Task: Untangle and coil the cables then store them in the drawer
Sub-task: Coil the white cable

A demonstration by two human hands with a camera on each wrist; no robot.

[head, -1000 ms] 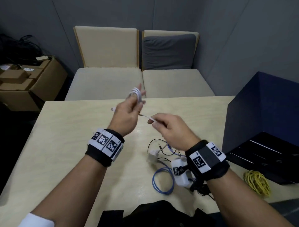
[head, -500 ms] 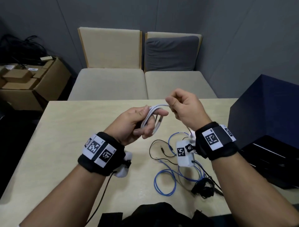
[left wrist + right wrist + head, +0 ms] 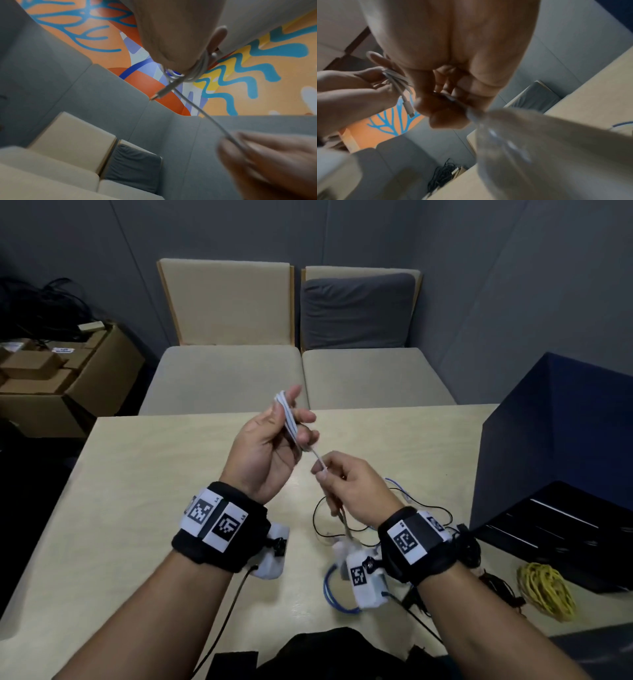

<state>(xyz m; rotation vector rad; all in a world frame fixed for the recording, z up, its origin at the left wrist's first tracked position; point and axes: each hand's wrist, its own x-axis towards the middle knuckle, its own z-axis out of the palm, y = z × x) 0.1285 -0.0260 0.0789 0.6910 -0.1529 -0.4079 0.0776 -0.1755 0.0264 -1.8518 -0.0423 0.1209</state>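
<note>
Both hands work above the table, close together and joined by one cable. Her or his right hand (image 3: 356,491) pinches the free end of the white cable (image 3: 289,422) between thumb and fingers, and the left hand (image 3: 270,446) just beyond it holds the loops already wound, its fingers curled around the bundle. In the left wrist view one plug sticks out under this bundle, and a short straight piece runs across to the right hand. I judge that this cable is nearly coiled, with only a last turn left. Near the person, on the table (image 3: 137,508), a blue cable (image 3: 334,594) and a thin black cable (image 3: 322,508) lie loose and crossing each other, so they seem not yet sorted. To the right, a yellow cable (image 3: 544,590) lies as a rough bundle in front of the dark drawer unit (image 3: 555,440). Whether a drawer is open I cannot tell, and I see nothing stored inside. Farther back stand two beige seats (image 3: 222,374).
</note>
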